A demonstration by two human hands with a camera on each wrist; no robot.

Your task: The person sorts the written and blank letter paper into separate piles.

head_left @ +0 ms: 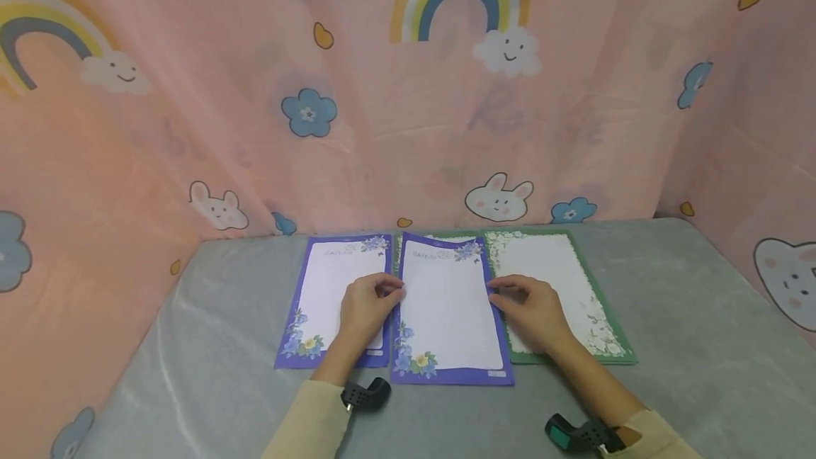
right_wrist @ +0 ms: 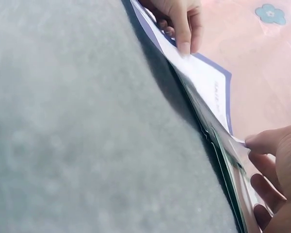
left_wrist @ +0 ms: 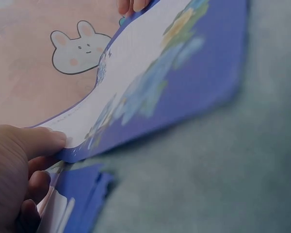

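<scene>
Both hands pinch one purple-bordered sheet of paper (head_left: 449,317) by its two long sides, a little above the table. The left hand (head_left: 370,303) has its left edge between thumb and fingers; the right hand (head_left: 532,310) has its right edge. Blue flowers decorate the sheet's corners, and its near edge is bent in the left wrist view. On the left lies another purple-bordered sheet (head_left: 325,275), partly behind the left hand. Green-bordered sheets (head_left: 542,261) lie to the right, partly beneath the right hand and overlapped by the held sheet. In the right wrist view their stacked edges show below it.
A grey cloth-covered table (head_left: 688,303) carries the papers. Pink curtain (head_left: 382,161) with rainbows, rabbits and flowers hangs behind the table and along its sides. A dark band (head_left: 366,395) sits on the left wrist, and another band (head_left: 583,436) on the right.
</scene>
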